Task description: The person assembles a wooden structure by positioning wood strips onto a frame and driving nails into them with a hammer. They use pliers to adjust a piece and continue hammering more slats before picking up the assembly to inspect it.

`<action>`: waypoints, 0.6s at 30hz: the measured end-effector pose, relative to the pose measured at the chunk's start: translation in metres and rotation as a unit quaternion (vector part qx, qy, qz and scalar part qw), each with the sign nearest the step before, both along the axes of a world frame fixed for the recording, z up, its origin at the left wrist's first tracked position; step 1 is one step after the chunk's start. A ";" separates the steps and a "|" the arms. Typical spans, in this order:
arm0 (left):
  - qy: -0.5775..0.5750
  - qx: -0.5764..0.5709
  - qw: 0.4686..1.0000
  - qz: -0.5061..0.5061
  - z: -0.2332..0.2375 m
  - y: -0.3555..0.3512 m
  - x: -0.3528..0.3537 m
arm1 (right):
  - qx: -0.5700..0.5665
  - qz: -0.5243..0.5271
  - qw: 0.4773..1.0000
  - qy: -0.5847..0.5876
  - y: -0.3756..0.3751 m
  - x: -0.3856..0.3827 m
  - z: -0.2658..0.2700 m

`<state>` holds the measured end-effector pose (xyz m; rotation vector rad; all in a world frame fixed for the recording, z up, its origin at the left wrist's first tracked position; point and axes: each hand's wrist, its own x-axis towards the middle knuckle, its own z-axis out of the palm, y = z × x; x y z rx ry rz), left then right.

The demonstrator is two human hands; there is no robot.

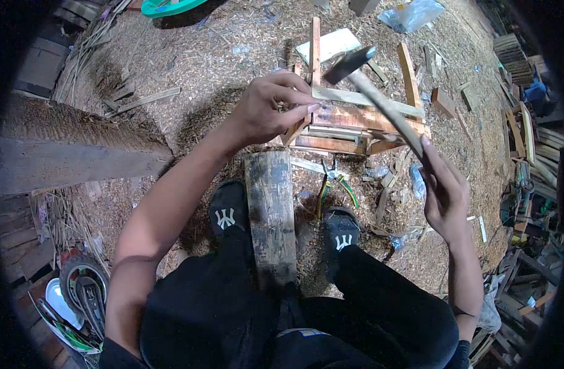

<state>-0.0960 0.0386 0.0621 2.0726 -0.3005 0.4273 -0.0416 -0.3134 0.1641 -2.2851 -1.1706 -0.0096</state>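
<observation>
My right hand [445,194] is closed round the lower handle of a hammer [389,114]. The hammer's metal head is raised, up and to the left of that hand, over the wooden frame [343,117]. At the frame's left corner my left hand [272,107] is closed in a pinch, thumb and forefinger together by the end of a pale wooden strip [371,101]. Whatever lies between those fingertips is too small to make out. The frame has upright legs and several crosspieces, and stands on the ground in front of my feet.
Pliers [337,175] with green-yellow handles lie below the frame. A thick plank [269,212] runs between my feet. To the left is a large timber beam [79,144]. Wood scraps and plastic bags [412,15] litter the shavings, with a green basin [171,6] at the top.
</observation>
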 end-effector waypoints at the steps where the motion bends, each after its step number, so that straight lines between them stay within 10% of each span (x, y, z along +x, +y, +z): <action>1: -0.016 -0.004 1.000 -0.006 -0.002 0.001 0.001 | 0.023 0.002 0.999 -0.034 0.000 -0.001 -0.005; 4: -0.028 -0.009 0.999 -0.021 -0.002 0.003 0.001 | -0.148 0.010 0.989 -0.010 -0.001 -0.002 0.009; 18: -0.017 -0.015 1.000 -0.017 -0.006 0.002 0.000 | 0.027 0.002 0.999 -0.020 -0.003 -0.006 -0.011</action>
